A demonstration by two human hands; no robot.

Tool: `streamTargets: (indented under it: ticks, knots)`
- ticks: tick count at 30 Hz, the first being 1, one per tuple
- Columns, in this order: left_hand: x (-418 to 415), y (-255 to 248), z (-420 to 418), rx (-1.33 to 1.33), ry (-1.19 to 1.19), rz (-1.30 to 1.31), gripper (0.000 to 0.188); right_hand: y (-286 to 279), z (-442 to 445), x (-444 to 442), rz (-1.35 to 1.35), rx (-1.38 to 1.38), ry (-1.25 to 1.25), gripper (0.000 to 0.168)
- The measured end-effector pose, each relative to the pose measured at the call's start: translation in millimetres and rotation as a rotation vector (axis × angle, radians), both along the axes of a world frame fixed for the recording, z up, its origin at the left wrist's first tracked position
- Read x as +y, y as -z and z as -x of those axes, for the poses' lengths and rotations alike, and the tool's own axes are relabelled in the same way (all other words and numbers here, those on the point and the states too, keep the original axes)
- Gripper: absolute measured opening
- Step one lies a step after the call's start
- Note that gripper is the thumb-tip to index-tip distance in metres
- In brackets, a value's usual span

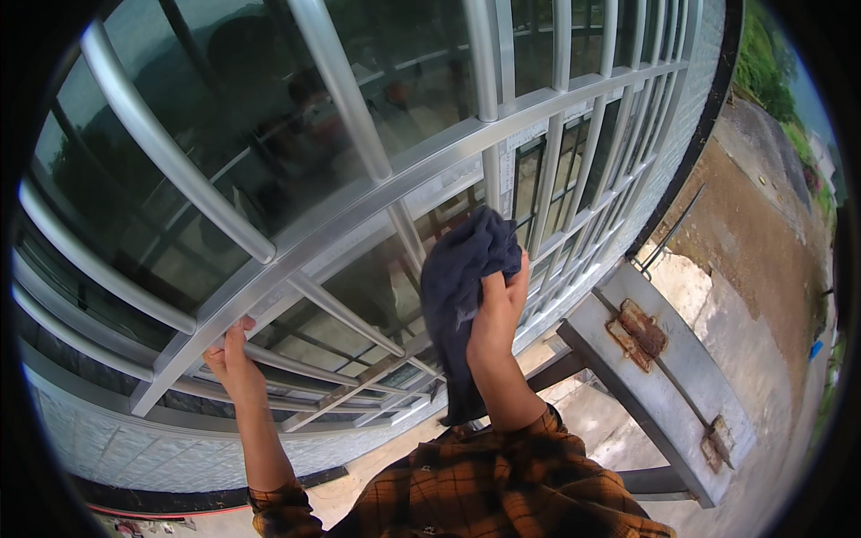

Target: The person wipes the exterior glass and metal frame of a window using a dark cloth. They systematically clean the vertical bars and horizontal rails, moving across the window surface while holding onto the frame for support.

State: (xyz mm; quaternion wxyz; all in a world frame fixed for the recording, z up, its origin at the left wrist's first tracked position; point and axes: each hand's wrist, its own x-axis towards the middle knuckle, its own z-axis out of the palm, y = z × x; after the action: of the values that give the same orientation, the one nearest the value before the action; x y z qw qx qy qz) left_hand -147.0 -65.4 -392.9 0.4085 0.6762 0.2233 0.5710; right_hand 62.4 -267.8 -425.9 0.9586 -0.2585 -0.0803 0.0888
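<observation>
Before me stands a metal window grille (323, 232) of round bars and flat crossbars, with dark glass behind it. A crumpled dark blue cloth (464, 269) is bunched in my right hand (501, 316), raised in front of the grille. The cloth's lower end hangs down past my wrist. At the lower left, my left hand (235, 356) grips a round grille bar (296, 366) just below a flat crossbar (222, 316). Some of its fingers are hidden behind the metal.
To my right stands a grey metal bench-like stand (672, 376) with rusty hinges (639, 333). Pale tiled wall (155, 444) runs below the window. Beyond the wall's dark edge lie concrete and bare earth (753, 222). A thin metal rod (679, 222) sticks out by the stand.
</observation>
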Motion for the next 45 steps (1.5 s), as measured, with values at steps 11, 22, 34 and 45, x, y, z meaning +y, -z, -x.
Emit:
streamTargets:
  ticks: [11, 22, 34, 45]
  knots:
    - [-5, 1, -18, -0.171, 0.217, 0.033, 0.029, -11, -55, 69, -0.234, -0.077, 0.022, 0.046]
    - [16, 19, -2, -0.034, -0.043, -0.048, 0.014, -2, -161, 113, 0.827, -0.589, 0.936, 0.040]
    - [1, 12, -18, -0.097, 0.036, -0.118, 0.027, -10, -111, 102, 0.945, -0.883, 0.936, 0.032]
    - [-3, 3, -17, -0.025, 0.028, -0.047, 0.036, -11, -141, 102, 1.106, -0.586, 1.040, 0.033]
